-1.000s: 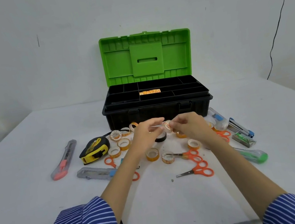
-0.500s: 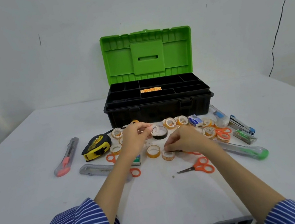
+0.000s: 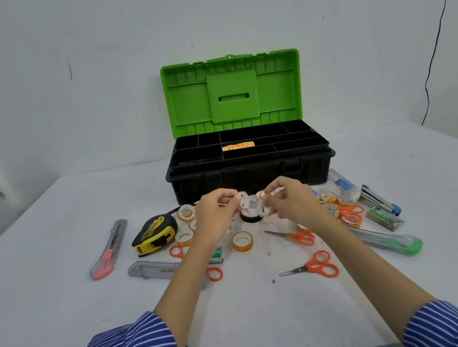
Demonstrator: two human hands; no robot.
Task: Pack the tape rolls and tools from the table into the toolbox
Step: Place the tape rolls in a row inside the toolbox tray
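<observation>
The black toolbox (image 3: pixel 252 173) stands open at the table's middle back, its green lid (image 3: pixel 234 92) upright. A row of small tape rolls (image 3: pixel 237 147) lies in one tray compartment. In front of the box, my left hand (image 3: pixel 216 214) pinches a small clear tape roll (image 3: pixel 243 199) and my right hand (image 3: pixel 291 202) pinches small clear tape rolls (image 3: pixel 263 202), both raised just above the table. A black tape roll (image 3: pixel 251 216) lies beneath them. Several more small tape rolls (image 3: pixel 242 241) are scattered around.
Left of the hands lie a yellow tape measure (image 3: pixel 154 234), a red utility knife (image 3: pixel 108 251) and a clear utility knife (image 3: pixel 153 270). Orange scissors (image 3: pixel 318 264) lie in front. On the right are a green utility knife (image 3: pixel 393 242), a stapler (image 3: pixel 379 201) and a blue knife (image 3: pixel 343 184).
Both hands rose from the table and came together in front of the toolbox; my right hand left the table surface with tape in its fingers.
</observation>
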